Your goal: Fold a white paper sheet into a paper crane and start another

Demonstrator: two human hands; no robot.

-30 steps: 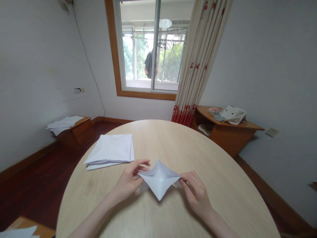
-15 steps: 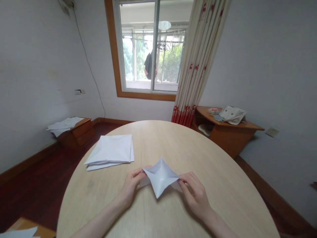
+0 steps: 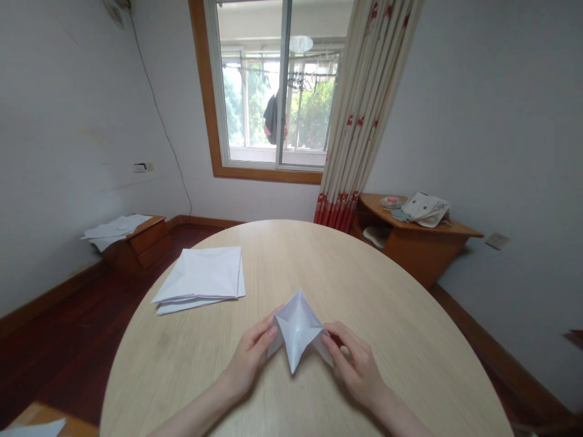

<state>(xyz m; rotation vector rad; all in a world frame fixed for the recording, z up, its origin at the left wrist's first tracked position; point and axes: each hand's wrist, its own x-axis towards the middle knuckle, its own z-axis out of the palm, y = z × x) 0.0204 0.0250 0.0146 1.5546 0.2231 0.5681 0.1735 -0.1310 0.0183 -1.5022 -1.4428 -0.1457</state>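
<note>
A folded white paper (image 3: 297,328), creased into a pointed diamond shape, is held just above a round light-wood table (image 3: 373,303). My left hand (image 3: 249,358) pinches its left corner with fingers closed. Its right corner is pinched by my right hand (image 3: 354,363), fingers also closed. Both side corners are pushed in toward each other, and the lower tip points at me.
A stack of folded white sheets (image 3: 200,279) lies on the table's left part. A low wooden cabinet (image 3: 136,243) with papers stands at the left wall. At right, a wooden corner shelf (image 3: 410,240) carries a bag and small items beside a curtain (image 3: 364,109).
Both hands have moved toward each other, squeezing the paper's side corners inward. The paper is now narrower and taller than a second ago.
</note>
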